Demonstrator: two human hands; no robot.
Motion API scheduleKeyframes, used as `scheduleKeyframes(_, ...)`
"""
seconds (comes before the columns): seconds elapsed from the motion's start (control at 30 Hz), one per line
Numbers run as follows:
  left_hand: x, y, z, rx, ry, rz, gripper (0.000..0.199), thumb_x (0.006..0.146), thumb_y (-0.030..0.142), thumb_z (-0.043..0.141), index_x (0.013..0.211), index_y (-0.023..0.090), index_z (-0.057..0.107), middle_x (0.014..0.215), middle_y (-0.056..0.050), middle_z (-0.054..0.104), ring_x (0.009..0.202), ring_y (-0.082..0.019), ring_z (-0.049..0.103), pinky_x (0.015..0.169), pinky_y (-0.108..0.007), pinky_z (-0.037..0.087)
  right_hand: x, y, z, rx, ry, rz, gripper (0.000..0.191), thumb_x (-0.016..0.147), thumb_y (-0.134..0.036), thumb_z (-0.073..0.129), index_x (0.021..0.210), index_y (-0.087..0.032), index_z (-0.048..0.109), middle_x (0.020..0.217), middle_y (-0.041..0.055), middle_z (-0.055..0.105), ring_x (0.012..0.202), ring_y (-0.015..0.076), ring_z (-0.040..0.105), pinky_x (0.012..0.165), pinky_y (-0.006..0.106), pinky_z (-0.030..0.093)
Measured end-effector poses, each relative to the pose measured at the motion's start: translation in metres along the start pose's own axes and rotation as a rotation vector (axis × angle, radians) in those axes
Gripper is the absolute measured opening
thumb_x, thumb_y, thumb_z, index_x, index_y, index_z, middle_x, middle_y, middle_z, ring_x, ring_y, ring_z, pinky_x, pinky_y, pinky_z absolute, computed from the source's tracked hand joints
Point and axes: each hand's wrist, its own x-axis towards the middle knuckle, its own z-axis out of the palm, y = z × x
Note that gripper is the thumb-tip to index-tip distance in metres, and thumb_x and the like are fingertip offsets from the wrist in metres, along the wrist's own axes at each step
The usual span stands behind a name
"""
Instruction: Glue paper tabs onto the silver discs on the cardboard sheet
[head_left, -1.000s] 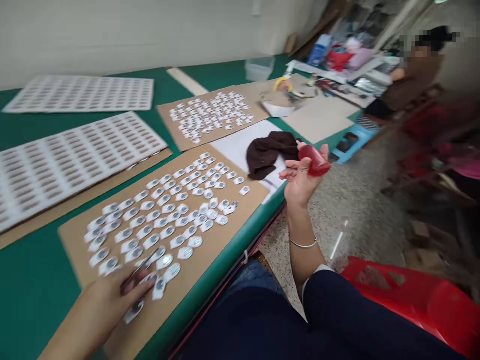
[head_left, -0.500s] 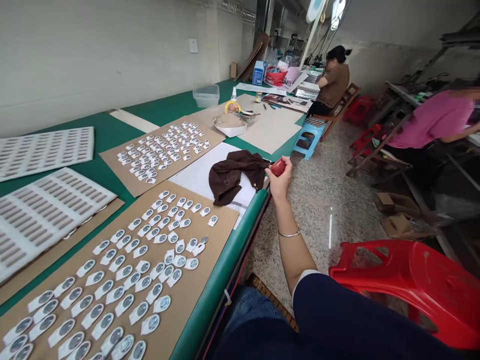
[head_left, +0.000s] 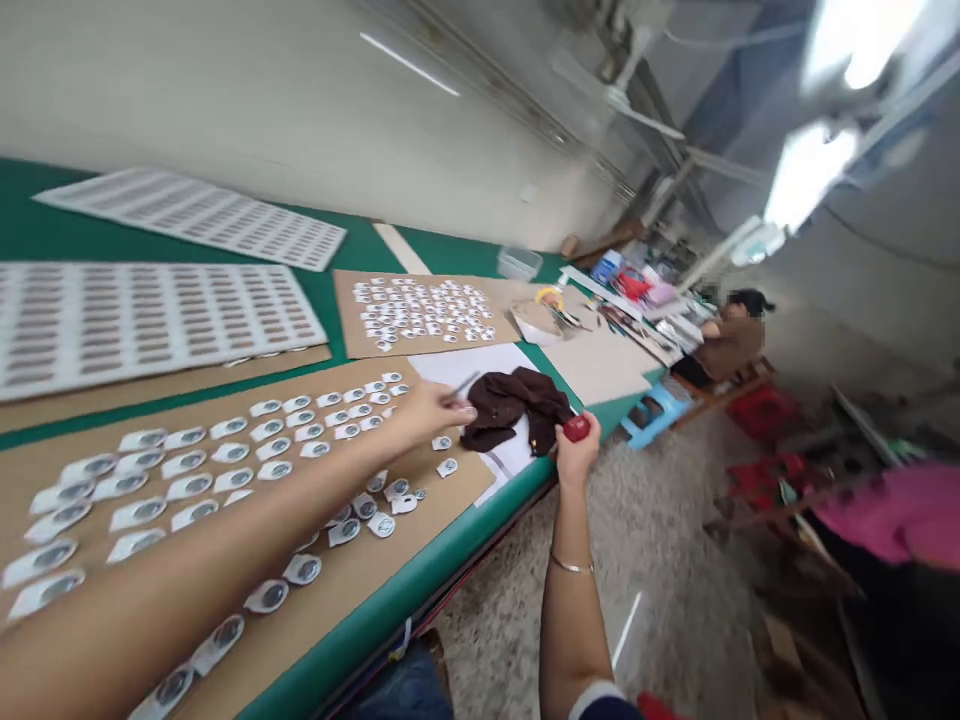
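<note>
My right hand (head_left: 577, 455) is closed around a small, rounded dark red object (head_left: 576, 428) at the table's front edge. Right beside it, a crumpled dark brown cloth (head_left: 495, 405) lies on white paper (head_left: 517, 458). My left hand (head_left: 431, 410) reaches over the near cardboard sheet, its fingers pinched on a thin grey metal tool (head_left: 463, 384) that looks like tweezers. The tool's tip points toward the cloth. Under my left arm, small white tabs with round glassy discs (head_left: 274, 447) lie in rows on the cardboard (head_left: 427, 545); the arm hides some.
White slotted trays (head_left: 150, 325) lie at left on the green table (head_left: 352, 630). Farther along are another cardboard sheet (head_left: 346, 320) of tabs, a paper tray (head_left: 536, 328) and a clear plastic box (head_left: 519, 263). A blue stool (head_left: 660, 415) and a seated person (head_left: 731, 345) are beyond.
My left hand has come into view from the left, holding the thin tool. My right hand still grips the red object. The view has tilted and swung left.
</note>
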Motion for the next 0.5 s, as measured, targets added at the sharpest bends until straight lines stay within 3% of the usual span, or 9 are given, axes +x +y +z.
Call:
scheduleKeyframes(0.07, 0.033, 0.017, 0.026, -0.087, -0.002, 0.000, 0.020, 0.085, 0.029, 0.063, 0.096, 0.012, 0.067, 0.089, -0.004, 0.067, 0.089, -0.020, 0.064, 0.083, -0.037, 0.052, -0.002, -0.004, 0.000, 0.033, -0.012, -0.031, 0.060, 0.064, -0.035, 0.069, 0.116, -0.012, 0.051, 0.120, 0.0178, 0.057, 0.113, 0.0304, 0.056, 0.098, 0.048, 0.046)
scheduleKeyframes(0.13, 0.054, 0.028, 0.050, -0.143, -0.026, 0.000, 0.029, 0.089, 0.035, 0.059, 0.110, 0.014, 0.060, 0.110, -0.007, 0.063, 0.095, -0.020, 0.062, 0.082, -0.040, 0.053, -0.005, -0.010, 0.001, 0.089, -0.055, -0.028, 0.064, 0.062, -0.042, 0.070, 0.117, -0.015, 0.049, 0.116, 0.0151, 0.058, 0.100, 0.0296, 0.063, 0.084, 0.047, 0.056)
scheduleKeyframes(0.2, 0.064, 0.033, 0.073, -0.170, -0.042, -0.004, 0.033, 0.090, 0.036, 0.057, 0.117, 0.016, 0.057, 0.117, -0.009, 0.059, 0.100, -0.021, 0.060, 0.084, -0.041, 0.053, -0.010, -0.017, 0.004, 0.152, -0.093, 0.003, 0.071, 0.060, -0.046, 0.072, 0.121, -0.018, 0.046, 0.117, 0.0152, 0.057, 0.092, 0.0304, 0.066, 0.070, 0.047, 0.060)
scheduleKeyframes(0.33, 0.070, 0.026, 0.109, -0.157, -0.050, -0.053, 0.032, 0.091, 0.036, 0.057, 0.116, 0.017, 0.057, 0.117, -0.009, 0.060, 0.100, -0.020, 0.060, 0.085, -0.041, 0.053, -0.018, -0.023, 0.014, 0.254, -0.114, 0.073, 0.082, 0.051, -0.044, 0.078, 0.123, -0.023, 0.046, 0.125, 0.0157, 0.054, 0.110, 0.0387, 0.062, 0.083, 0.059, 0.056)
scheduleKeyframes(0.4, 0.075, 0.020, 0.120, -0.142, -0.047, -0.072, 0.029, 0.090, 0.035, 0.058, 0.112, 0.017, 0.060, 0.113, -0.008, 0.063, 0.100, -0.020, 0.062, 0.085, -0.040, 0.053, -0.021, -0.020, 0.021, 0.300, -0.022, 0.074, 0.075, 0.044, -0.040, 0.083, 0.112, -0.027, 0.055, 0.120, 0.0124, 0.059, 0.117, 0.0403, 0.057, 0.090, 0.060, 0.051)
scheduleKeyframes(0.5, 0.084, 0.012, 0.128, -0.116, -0.019, -0.085, 0.020, 0.081, 0.025, 0.063, 0.100, 0.024, 0.068, 0.106, -0.008, 0.069, 0.102, -0.023, 0.065, 0.083, -0.034, 0.055, -0.029, -0.017, 0.024, 0.445, -0.058, 0.168, 0.082, 0.040, -0.029, 0.084, 0.115, -0.033, 0.053, 0.117, 0.0104, 0.061, 0.111, 0.0431, 0.061, 0.083, 0.063, 0.052)
